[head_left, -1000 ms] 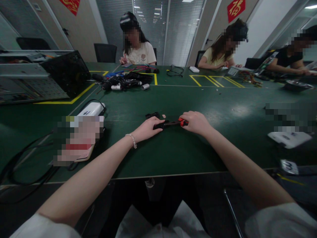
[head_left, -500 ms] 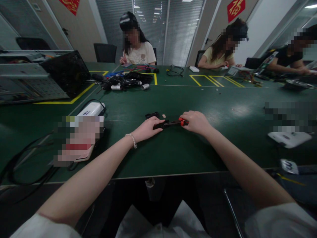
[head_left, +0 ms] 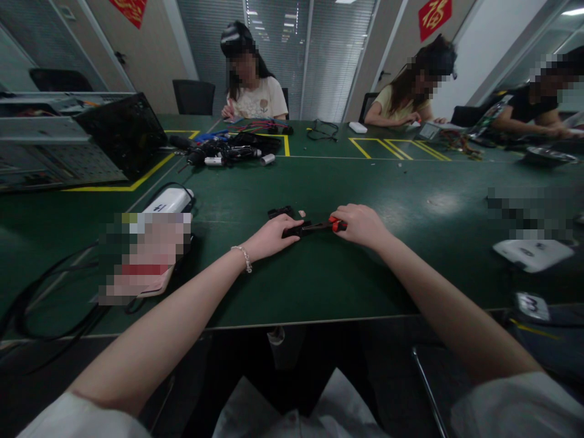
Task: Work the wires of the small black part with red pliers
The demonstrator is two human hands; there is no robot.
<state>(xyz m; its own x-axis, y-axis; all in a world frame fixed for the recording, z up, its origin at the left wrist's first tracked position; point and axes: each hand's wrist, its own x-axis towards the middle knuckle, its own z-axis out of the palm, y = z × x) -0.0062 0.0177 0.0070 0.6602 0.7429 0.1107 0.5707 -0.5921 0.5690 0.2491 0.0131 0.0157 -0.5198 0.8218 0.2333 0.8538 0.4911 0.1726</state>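
My right hand [head_left: 362, 224] is closed around the red handles of a pair of long-nosed pliers [head_left: 323, 225], whose dark jaws point left. Between the thumb and fingers of my left hand [head_left: 275, 236] is a small black part [head_left: 294, 231], and the tips of the pliers reach it. Its exact kind is too small and dark to make out. Just behind my left fingers lies another small black piece [head_left: 280, 212]. Close by is a tiny pale scrap [head_left: 302, 213].
Left on the green table [head_left: 337, 286] are an opened computer case [head_left: 50, 146], a white power bank [head_left: 170, 201] and a blurred-out phone with cables. Tangled black cables [head_left: 223, 151] lie farther back. A white device [head_left: 531, 252] sits at right. Several people work across the table.
My hands, the pliers and the black part look the same as before. Across the table, one person's hand has shifted slightly.
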